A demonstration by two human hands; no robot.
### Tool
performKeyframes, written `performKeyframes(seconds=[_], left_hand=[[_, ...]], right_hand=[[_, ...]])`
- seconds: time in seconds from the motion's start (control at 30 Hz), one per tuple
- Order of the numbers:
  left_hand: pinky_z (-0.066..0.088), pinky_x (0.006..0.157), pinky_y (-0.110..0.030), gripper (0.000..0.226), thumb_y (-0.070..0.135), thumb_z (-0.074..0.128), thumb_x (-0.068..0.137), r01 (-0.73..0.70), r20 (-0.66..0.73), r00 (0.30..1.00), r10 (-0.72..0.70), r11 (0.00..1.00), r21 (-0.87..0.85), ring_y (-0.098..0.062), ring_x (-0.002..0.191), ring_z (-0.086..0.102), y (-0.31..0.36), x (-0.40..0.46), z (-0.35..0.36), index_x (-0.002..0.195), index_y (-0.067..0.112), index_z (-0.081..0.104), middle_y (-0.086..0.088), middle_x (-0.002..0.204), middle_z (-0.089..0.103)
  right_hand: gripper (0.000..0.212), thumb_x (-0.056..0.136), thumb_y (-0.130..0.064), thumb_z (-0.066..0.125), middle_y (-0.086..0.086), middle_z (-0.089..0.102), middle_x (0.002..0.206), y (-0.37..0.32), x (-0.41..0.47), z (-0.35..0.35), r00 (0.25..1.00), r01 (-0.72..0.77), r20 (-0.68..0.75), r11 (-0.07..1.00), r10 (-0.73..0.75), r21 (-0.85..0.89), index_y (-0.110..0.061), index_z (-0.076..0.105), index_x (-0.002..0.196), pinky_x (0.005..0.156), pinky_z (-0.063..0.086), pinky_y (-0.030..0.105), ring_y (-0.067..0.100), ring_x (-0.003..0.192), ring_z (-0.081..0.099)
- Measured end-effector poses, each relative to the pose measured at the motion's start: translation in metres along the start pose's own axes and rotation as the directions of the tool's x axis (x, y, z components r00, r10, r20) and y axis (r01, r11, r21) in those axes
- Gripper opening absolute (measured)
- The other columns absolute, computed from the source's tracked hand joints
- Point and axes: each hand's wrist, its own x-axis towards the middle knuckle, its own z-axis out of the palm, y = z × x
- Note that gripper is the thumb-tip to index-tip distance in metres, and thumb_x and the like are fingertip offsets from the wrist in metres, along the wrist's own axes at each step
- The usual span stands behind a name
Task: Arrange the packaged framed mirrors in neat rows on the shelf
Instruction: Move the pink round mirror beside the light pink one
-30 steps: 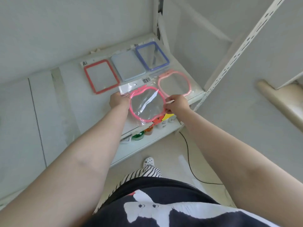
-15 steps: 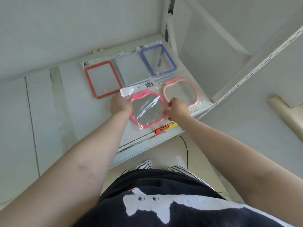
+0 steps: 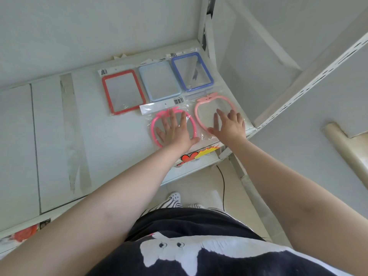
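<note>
The white metal shelf [image 3: 59,136] carries five bagged mirrors in two rows: at the back, side by side, a red rectangular plastic-framed mirror [image 3: 123,92], a pale blue rectangular one [image 3: 160,81] and a dark blue rectangular one [image 3: 192,71]; at the front, a hot pink apple-shaped framed mirror [image 3: 172,127] and, just beside it toward the shelf's right end, a light pink apple-shaped framed mirror [image 3: 217,114]. The left hand [image 3: 175,130] lies flat on the hot pink mirror, fingers spread and straight. The right hand [image 3: 229,124] lies likewise flat and spread on the light pink mirror, gripping nothing.
</note>
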Motion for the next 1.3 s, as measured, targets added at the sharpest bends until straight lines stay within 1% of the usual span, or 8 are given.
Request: performKeyframes(seconds=[0.1, 0.17, 0.37, 0.57, 1.07, 1.3], left_hand=[[0.007, 0.112, -0.065, 0.102, 0.057, 0.066, 0.077, 0.027, 0.020, 0.999, -0.028, 0.999, 0.017, -0.042, 0.147, -0.013, 0.000, 0.001, 0.003, 0.151, 0.034, -0.001, -0.005, 0.158, -0.027], [0.008, 0.112, -0.066, 0.102, 0.055, 0.066, 0.078, 0.035, 0.011, 0.999, -0.035, 0.999, 0.041, -0.042, 0.147, -0.013, 0.003, 0.001, 0.004, 0.152, 0.033, -0.001, -0.006, 0.158, -0.028], [0.008, 0.114, -0.065, 0.101, 0.055, 0.065, 0.080, 0.077, -0.007, 0.997, -0.077, 0.995, 0.061, -0.041, 0.148, -0.011, 0.011, 0.003, 0.005, 0.152, 0.032, -0.001, -0.007, 0.158, -0.028], [0.008, 0.113, -0.065, 0.099, 0.055, 0.064, 0.080, 0.063, -0.014, 0.998, -0.062, 0.995, 0.079, -0.041, 0.147, -0.012, 0.009, 0.003, 0.005, 0.152, 0.033, 0.001, -0.008, 0.158, -0.027], [0.009, 0.114, -0.064, 0.094, 0.055, 0.062, 0.082, 0.036, -0.001, 0.999, -0.036, 0.995, 0.096, -0.041, 0.148, -0.008, 0.007, -0.001, 0.002, 0.152, 0.033, 0.003, -0.009, 0.158, -0.026], [0.010, 0.113, -0.065, 0.094, 0.055, 0.061, 0.082, 0.035, 0.003, 0.999, -0.035, 0.994, 0.103, -0.042, 0.148, -0.010, 0.007, -0.002, 0.002, 0.152, 0.032, 0.003, -0.010, 0.159, -0.025]], right_hand=[[0.076, 0.085, -0.055, 0.058, 0.013, 0.008, 0.159, 0.003, -0.005, 0.006, 0.997, -0.007, 0.074, 1.000, 0.006, 0.019, -0.037, 0.020, 0.148, 0.118, 0.011, 0.045, 0.033, 0.148, 0.000], [0.076, 0.085, -0.055, 0.058, 0.013, 0.003, 0.160, 0.003, -0.005, 0.007, 0.997, -0.010, 0.074, 1.000, 0.008, 0.024, -0.037, 0.019, 0.148, 0.119, 0.009, 0.045, 0.032, 0.149, -0.005], [0.074, 0.085, -0.056, 0.058, 0.014, 0.008, 0.159, 0.003, -0.003, 0.007, 0.999, -0.008, 0.044, 1.000, 0.007, 0.028, -0.036, 0.021, 0.146, 0.119, 0.011, 0.046, 0.034, 0.148, -0.002], [0.075, 0.084, -0.057, 0.057, 0.014, 0.008, 0.159, 0.003, -0.001, 0.010, 0.999, -0.024, 0.035, 0.999, 0.023, 0.031, -0.037, 0.020, 0.146, 0.119, 0.011, 0.046, 0.033, 0.148, -0.003], [0.072, 0.085, -0.053, 0.058, 0.014, 0.006, 0.159, -0.001, -0.003, 0.008, 0.997, -0.051, 0.053, 0.998, 0.049, 0.038, -0.036, 0.021, 0.145, 0.119, 0.012, 0.046, 0.033, 0.149, -0.004], [0.070, 0.085, -0.052, 0.060, 0.014, 0.009, 0.158, -0.002, -0.004, 0.009, 0.998, -0.053, 0.042, 0.998, 0.052, 0.034, -0.036, 0.024, 0.143, 0.118, 0.015, 0.048, 0.033, 0.149, -0.003]])
